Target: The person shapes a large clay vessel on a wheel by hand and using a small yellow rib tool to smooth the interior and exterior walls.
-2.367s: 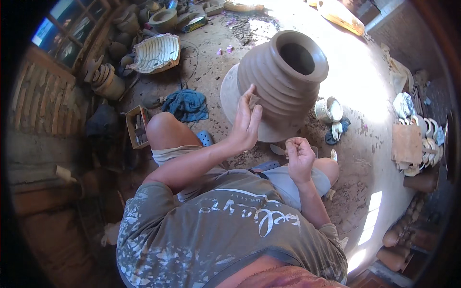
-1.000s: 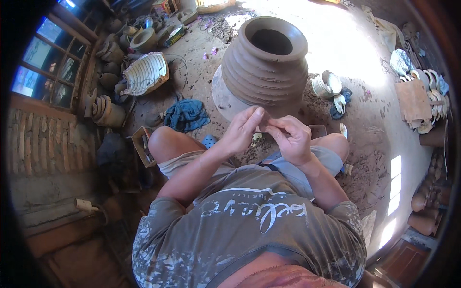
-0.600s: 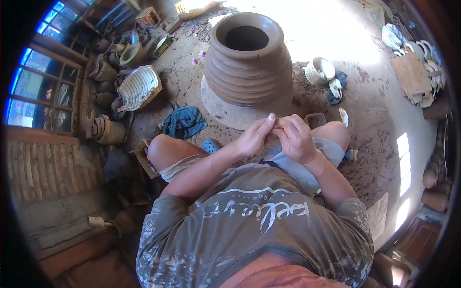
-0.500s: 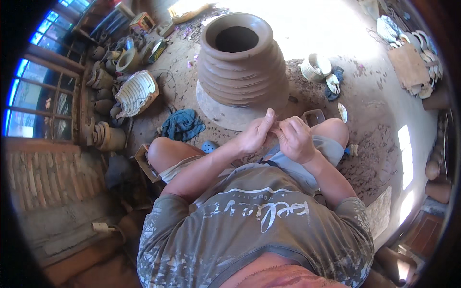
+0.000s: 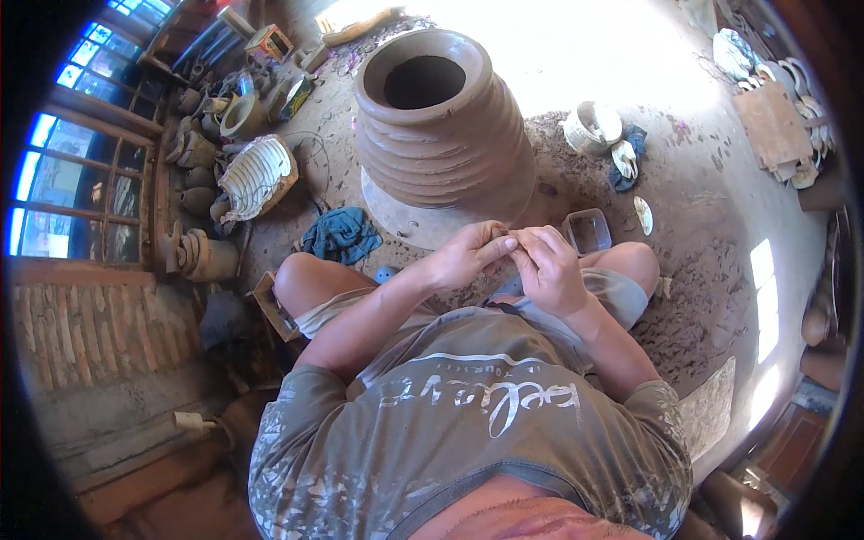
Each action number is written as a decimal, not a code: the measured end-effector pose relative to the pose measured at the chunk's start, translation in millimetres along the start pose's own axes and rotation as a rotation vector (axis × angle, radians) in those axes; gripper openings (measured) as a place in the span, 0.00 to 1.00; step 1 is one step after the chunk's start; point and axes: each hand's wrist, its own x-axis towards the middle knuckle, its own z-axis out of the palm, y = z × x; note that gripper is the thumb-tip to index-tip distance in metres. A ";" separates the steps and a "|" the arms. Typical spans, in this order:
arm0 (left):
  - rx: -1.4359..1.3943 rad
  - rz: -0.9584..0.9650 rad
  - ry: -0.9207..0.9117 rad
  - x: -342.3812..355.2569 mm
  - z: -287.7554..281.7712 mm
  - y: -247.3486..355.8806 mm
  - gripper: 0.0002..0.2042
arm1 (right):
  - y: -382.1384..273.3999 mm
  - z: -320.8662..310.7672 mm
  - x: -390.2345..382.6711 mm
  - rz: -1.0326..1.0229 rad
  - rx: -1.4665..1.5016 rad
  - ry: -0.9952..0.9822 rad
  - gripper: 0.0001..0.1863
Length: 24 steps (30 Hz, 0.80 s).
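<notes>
A large ribbed clay pot (image 5: 443, 148) with a thick rounded rim and a wide mouth stands in front of me. It rests on a pale round wheel or slab (image 5: 389, 209). My left hand (image 5: 472, 256) and my right hand (image 5: 551, 266) meet just this side of the pot, above my lap. Fingers and thumbs of both are pinched together at the tips. Anything between them is too small or hidden to name. Neither hand touches the pot.
A clear plastic tub (image 5: 588, 231) sits by my right knee, near a white oval piece (image 5: 643, 216). A teal cloth (image 5: 342, 236) lies to the left. Farther right is a pale bucket (image 5: 590, 126). Left stands a ribbed white mould (image 5: 258, 178); clay scraps litter the floor.
My left thumb, upright before, has come down toward the right hand's fingers. The hands remain together. The view has shifted slightly, so the pot appears farther left.
</notes>
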 end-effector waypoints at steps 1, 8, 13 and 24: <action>-0.026 -0.004 -0.012 -1.9 -0.6 3.1 0.15 | 0.6 -1.3 5.0 -0.051 -0.026 -0.002 0.10; -0.001 0.785 1.009 0.7 -57.1 53.1 0.17 | 5.1 -6.0 40.4 0.430 0.619 0.319 0.09; 0.245 0.714 1.227 33.2 -97.6 110.1 0.21 | 6.6 -6.2 80.4 0.187 0.394 0.143 0.15; 0.478 0.905 1.306 46.8 -122.5 95.1 0.23 | -8.1 10.2 137.2 -0.288 -0.126 0.112 0.11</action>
